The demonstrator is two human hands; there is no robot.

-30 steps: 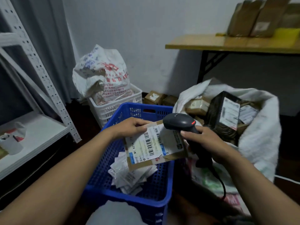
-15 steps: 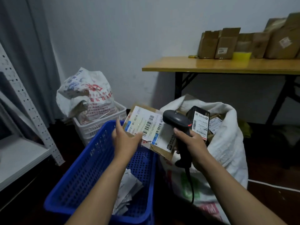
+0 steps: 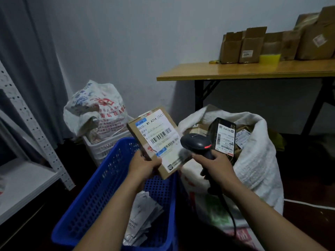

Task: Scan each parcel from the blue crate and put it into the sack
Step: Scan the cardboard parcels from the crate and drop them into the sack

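The left hand [image 3: 145,164] grips the parcel [image 3: 155,140] by its lower left corner — label up, tilted, above the crate [image 3: 101,192], beside the sack [image 3: 257,160]. The right hand [image 3: 215,165] holds the scanner [image 3: 196,144] at the parcel's right edge.

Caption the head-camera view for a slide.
Left hand holds a labelled cardboard parcel beside the scanner gripped by the right hand, over the blue crate, next to the white sack.

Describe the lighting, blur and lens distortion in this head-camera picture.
Head view: dim, flat indoor light; parcel label sharp at top, smeared beside the scanner; boxes on the table look soft; the wide lens seems to tilt the rack.
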